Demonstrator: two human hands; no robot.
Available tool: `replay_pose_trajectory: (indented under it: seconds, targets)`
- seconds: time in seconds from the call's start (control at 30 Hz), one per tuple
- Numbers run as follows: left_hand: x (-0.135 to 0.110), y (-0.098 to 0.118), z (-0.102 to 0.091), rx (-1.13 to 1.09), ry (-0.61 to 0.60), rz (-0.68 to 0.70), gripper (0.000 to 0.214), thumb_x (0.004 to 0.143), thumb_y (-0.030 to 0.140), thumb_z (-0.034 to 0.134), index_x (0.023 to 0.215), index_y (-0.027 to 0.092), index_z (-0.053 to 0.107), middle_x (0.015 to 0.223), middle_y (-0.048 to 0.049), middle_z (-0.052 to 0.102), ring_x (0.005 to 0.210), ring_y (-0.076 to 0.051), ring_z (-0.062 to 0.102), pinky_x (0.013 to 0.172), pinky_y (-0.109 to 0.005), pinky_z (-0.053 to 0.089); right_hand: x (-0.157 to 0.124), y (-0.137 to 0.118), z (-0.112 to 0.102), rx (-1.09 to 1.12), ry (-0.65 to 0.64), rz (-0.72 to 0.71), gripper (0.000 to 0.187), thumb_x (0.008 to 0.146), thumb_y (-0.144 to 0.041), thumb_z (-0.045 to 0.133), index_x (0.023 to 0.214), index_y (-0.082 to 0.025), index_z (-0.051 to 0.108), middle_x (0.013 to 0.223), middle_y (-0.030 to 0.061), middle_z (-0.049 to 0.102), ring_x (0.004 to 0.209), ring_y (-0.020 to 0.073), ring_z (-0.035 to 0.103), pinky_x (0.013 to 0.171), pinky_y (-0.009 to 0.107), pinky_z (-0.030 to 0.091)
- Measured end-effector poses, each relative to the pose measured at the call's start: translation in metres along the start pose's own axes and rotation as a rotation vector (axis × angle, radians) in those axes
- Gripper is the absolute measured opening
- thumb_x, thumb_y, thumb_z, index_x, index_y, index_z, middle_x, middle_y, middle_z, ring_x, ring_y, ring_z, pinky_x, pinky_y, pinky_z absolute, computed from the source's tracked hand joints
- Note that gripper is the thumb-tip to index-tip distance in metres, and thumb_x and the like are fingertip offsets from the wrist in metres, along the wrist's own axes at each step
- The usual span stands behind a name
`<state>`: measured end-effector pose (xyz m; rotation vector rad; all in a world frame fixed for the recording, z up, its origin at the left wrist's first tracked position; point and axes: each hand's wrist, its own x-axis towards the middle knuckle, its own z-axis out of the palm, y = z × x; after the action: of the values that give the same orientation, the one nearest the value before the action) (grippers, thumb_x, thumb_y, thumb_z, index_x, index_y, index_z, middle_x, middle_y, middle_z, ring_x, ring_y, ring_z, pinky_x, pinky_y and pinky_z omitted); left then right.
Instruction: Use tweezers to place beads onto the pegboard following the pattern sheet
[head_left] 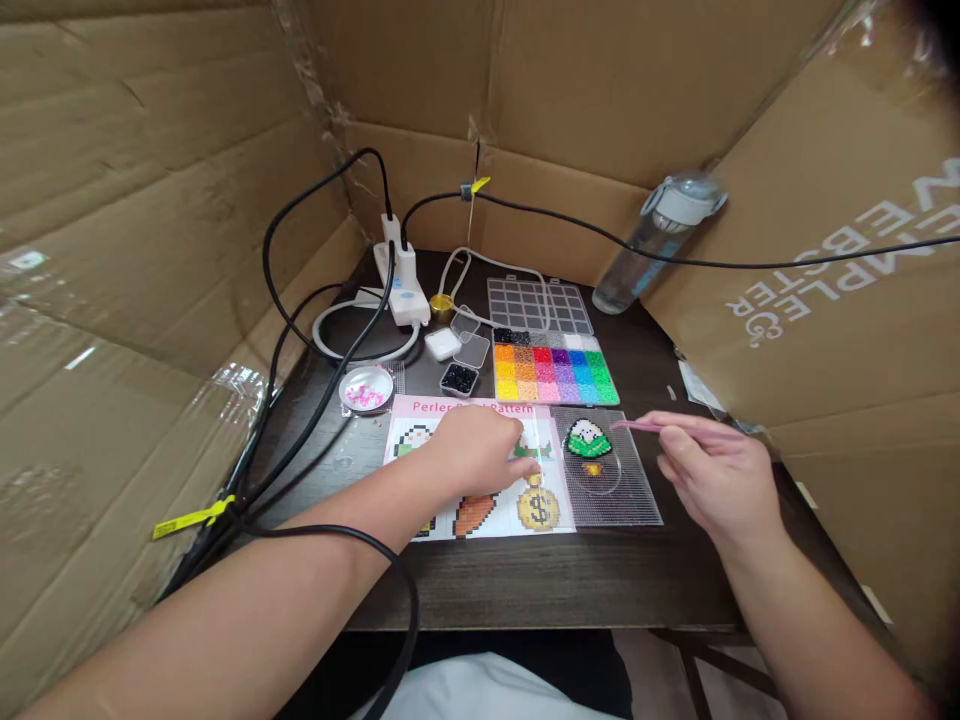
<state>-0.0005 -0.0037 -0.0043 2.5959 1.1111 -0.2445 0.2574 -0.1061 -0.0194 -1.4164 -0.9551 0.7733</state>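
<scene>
Cardboard walls box in the dark table. Pattern sheet lies near centre; sorted bead tray sits beyond it; clear pegboard touches the sheet's right edge. Left hand rests on the sheet, fingers curled under; I cannot tell whether they pinch anything. Right hand pinches the pink tweezers narrowly, tips just over the green-and-white bead figure on the pegboard's far part. Risk, as I judge it: a wrist bumping the board would scatter those seated beads.

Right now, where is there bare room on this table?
Bare: the front strip of table before the pattern sheet and pegboard; also right of the bead tray, near the bottle. Crowded: back left, with power strip, cables, small boxes.
</scene>
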Motion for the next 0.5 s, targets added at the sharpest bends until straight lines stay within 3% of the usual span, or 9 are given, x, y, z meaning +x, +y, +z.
replay_pose_trajectory:
  seconds: [0.17,0.23,0.37,0.5]
  targets:
    - [0.0,-0.001,0.001,0.007,0.011,-0.003,0.05,0.094,0.065,0.06,0.098,0.018,0.077,0.09,-0.0128,0.079,0.086,-0.032,0.074,0.067,-0.035,0.047,0.054,-0.021,0.042,-0.084,-0.147,-0.133,0.025,0.083,-0.041,0.082,0.091,-0.018,0.085,0.053,0.0009,0.059,0.043,0.0079,0.037,0.041,0.023,0.025]
    - [0.0,-0.001,0.001,0.002,0.015,0.001,0.05,0.094,0.065,0.06,0.098,0.018,0.078,0.092,-0.0131,0.079,0.087,-0.032,0.074,0.069,-0.036,0.049,0.069,-0.021,0.063,-0.117,-0.222,-0.152,0.025,0.083,-0.04,0.08,0.089,-0.017,0.085,0.05,-0.0012,0.054,0.044,0.0076,0.036,0.042,0.023,0.024]
    - [-0.001,-0.001,0.002,-0.011,0.018,0.013,0.05,0.095,0.065,0.059,0.103,0.019,0.078,0.095,-0.0128,0.08,0.091,-0.033,0.075,0.073,-0.039,0.052,0.079,-0.011,0.094,-0.139,-0.329,-0.137,0.028,0.082,-0.04,0.076,0.09,-0.014,0.084,0.054,-0.0002,0.058,0.046,0.0083,0.039,0.043,0.023,0.028]
    - [-0.001,-0.001,0.003,-0.013,0.011,0.009,0.052,0.095,0.067,0.058,0.105,0.02,0.078,0.093,-0.0134,0.079,0.094,-0.035,0.075,0.074,-0.039,0.053,0.076,-0.001,0.102,-0.207,-0.386,-0.097,0.031,0.081,-0.041,0.074,0.09,-0.012,0.083,0.057,0.0018,0.062,0.053,0.0122,0.051,0.046,0.024,0.037]
